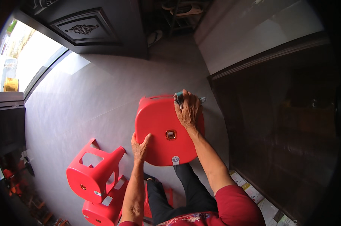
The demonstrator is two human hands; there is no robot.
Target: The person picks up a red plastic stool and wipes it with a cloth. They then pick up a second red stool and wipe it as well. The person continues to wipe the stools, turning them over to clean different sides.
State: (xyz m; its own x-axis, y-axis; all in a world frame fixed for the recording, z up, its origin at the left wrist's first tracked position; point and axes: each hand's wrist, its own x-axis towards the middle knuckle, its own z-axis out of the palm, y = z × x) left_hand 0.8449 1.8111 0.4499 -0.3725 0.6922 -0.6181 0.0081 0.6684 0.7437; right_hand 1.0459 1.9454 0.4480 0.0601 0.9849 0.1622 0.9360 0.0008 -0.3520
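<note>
A red plastic stool [161, 116] stands in front of me, its seat facing up, with a square hole in the middle and a small label at the near edge. My left hand [141, 149] grips the seat's left edge, thumb lying on top and fingers down the side. On the far right corner of the seat my right hand [189, 113] presses a crumpled grey-green cloth [179, 98]. Another scrap of the cloth seems to stick out past the stool's right edge. The fingertips of my left hand are hidden.
Two more red stools, one tipped over [84, 182] and one behind it [102, 213], lie at the near left. Part of a red stool shows by my legs. A dark panelled door [84, 30] stands far left, beside a bright doorway. A dark cabinet [276, 124] borders the right.
</note>
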